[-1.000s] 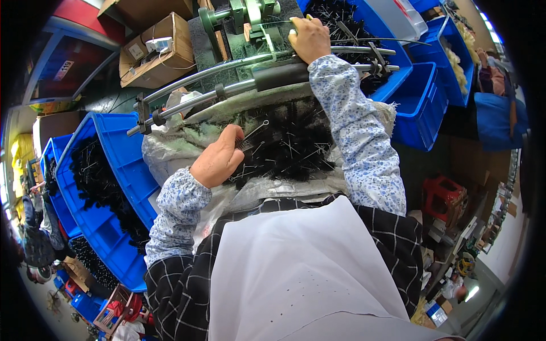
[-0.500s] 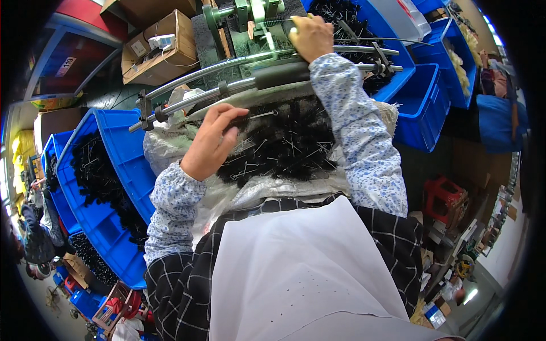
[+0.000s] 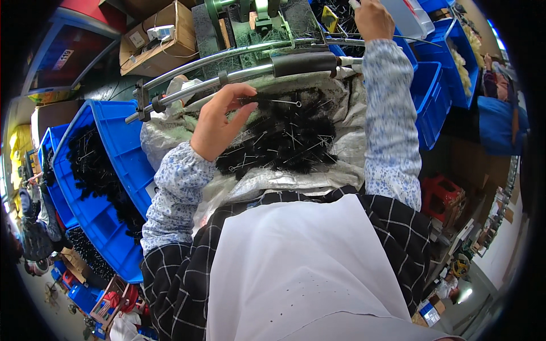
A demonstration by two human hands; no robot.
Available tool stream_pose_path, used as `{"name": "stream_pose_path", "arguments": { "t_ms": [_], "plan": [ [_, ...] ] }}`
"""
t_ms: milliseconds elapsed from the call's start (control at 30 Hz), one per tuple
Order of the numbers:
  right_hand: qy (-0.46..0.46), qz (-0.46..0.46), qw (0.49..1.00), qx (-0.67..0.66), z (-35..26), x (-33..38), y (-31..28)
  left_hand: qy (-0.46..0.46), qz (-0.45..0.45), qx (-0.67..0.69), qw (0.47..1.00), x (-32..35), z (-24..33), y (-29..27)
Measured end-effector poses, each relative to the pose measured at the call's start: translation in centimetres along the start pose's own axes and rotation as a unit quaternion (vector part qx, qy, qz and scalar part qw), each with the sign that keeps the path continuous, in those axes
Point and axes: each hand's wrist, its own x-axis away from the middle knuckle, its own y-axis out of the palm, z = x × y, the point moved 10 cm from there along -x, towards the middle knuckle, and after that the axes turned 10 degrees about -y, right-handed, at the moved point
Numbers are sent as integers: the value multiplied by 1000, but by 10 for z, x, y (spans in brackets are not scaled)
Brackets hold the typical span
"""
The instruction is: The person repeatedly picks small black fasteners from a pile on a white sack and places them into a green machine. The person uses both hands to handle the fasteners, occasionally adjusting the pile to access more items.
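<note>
A pale apron (image 3: 301,267) covers the person's front, and beyond it a whitish, crumpled sheet (image 3: 352,113) spreads below a pair of curved metal rails (image 3: 199,75). To the left stands a big blue bin (image 3: 128,133) with dark bristly brushes inside; at the top sits a green machine (image 3: 263,17), with a cardboard box (image 3: 159,48) to its left. On the sheet lies a loose heap of black brushes (image 3: 284,142), their thin wire stems crossing. A black padded sleeve (image 3: 304,64) wraps the nearer rail. The right hand (image 3: 375,21) is up by the top edge, fingers partly cut off — whether it grips anything, I cannot tell. The left hand (image 3: 222,119) is half open above the heap's left side, thumb and fingers pinching one wire brush (image 3: 278,102) — its looped end points right, over the heap.
</note>
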Motion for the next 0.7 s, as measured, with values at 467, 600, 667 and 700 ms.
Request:
{"name": "stream_pose_path", "arguments": {
  "t_ms": [467,600,667,700],
  "plan": [
    [-62,-99,987,-113,-83,40,32,-94,-88,-218,967,7,-63,34],
    [-91,-97,991,-32,-83,28,70,-97,-190,-344,915,17,-100,68],
    [-87,-105,989,-54,-80,28,79,-93,-216,-364,901,16,-103,80],
    [-84,-109,988,-65,-79,28,82,-97,-232,-359,899,15,-103,83]
  ]
}}
